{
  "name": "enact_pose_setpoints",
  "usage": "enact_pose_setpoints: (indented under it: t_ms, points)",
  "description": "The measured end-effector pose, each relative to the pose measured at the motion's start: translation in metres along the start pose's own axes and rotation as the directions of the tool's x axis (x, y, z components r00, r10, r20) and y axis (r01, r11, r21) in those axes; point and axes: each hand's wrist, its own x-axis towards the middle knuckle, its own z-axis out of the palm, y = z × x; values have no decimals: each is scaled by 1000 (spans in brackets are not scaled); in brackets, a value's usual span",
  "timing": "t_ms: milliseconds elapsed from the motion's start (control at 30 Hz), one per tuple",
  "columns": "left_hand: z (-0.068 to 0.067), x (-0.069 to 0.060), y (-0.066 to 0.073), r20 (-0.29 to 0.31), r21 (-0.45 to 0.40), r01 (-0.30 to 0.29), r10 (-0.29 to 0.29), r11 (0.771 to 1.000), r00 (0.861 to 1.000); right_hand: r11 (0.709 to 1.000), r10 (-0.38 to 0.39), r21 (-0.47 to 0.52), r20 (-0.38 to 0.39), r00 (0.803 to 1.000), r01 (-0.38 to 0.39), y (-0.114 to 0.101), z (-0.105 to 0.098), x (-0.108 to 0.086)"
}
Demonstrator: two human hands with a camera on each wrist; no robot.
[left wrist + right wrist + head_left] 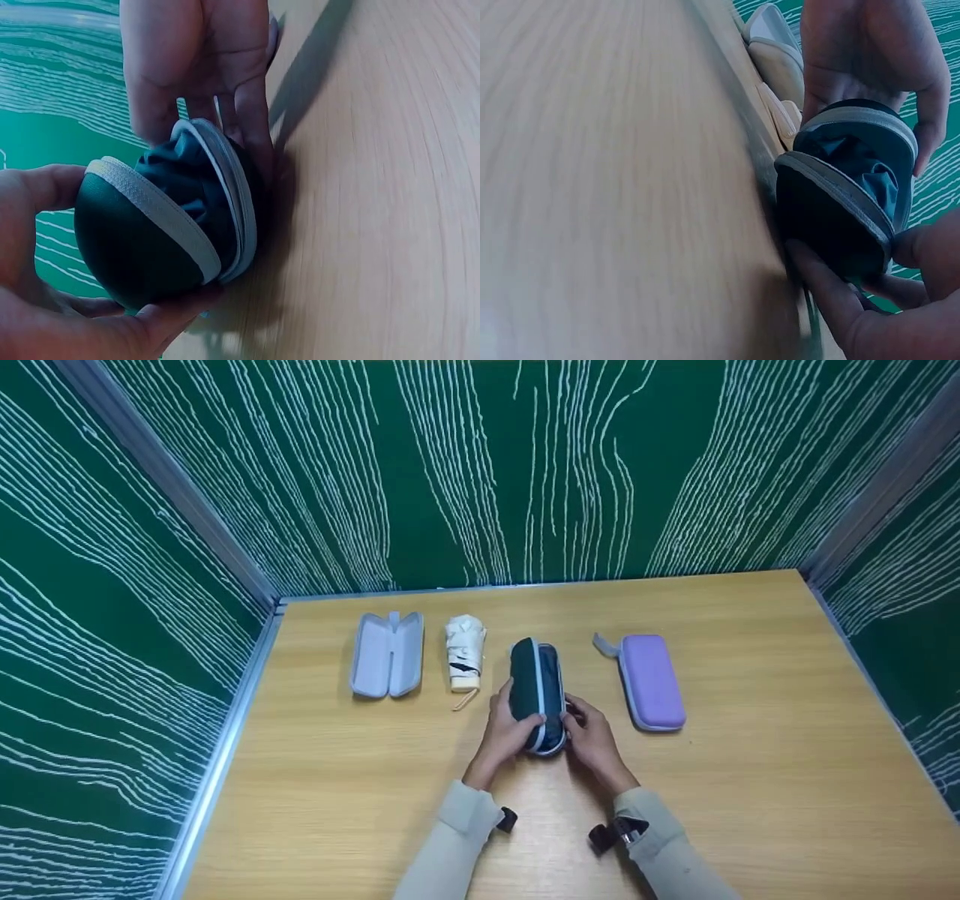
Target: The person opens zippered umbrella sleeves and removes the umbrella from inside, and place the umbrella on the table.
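Observation:
A dark green zip case (526, 679) with pale grey edging stands partly open above the table, between both hands. Folded dark teal fabric (191, 180) shows in the gap between its two halves; what it belongs to is mostly hidden. My left hand (508, 727) grips the green half from the left, its thumb near the edging. On the other side, my right hand (595, 735) holds the lower half, and in the right wrist view its thumb and fingers pinch the case's rim (847, 195).
Left of the hands lie a white folded umbrella (465, 649) with a wrist loop and an opened grey case (371, 656). A closed purple case (654, 682) with a grey strap lies to the right. Green walls with white lines border the wooden table (337, 810).

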Motion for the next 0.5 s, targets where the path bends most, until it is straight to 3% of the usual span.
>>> enact_pose_setpoints:
  t_ms: [167,367,500]
  points:
    - [-2,-1,3,-12,-27,24,-24,999,1000,996,-63,-65,-23,998,61,-1,-4,0]
    - [-5,1,6,-30,-55,8,-10,998,999,986,-93,-146,-59,994,84,-4,-6,1]
    - [-6,-1,7,-41,-51,-2,0,999,999,963,-163,-230,-86,983,139,-4,-4,0]
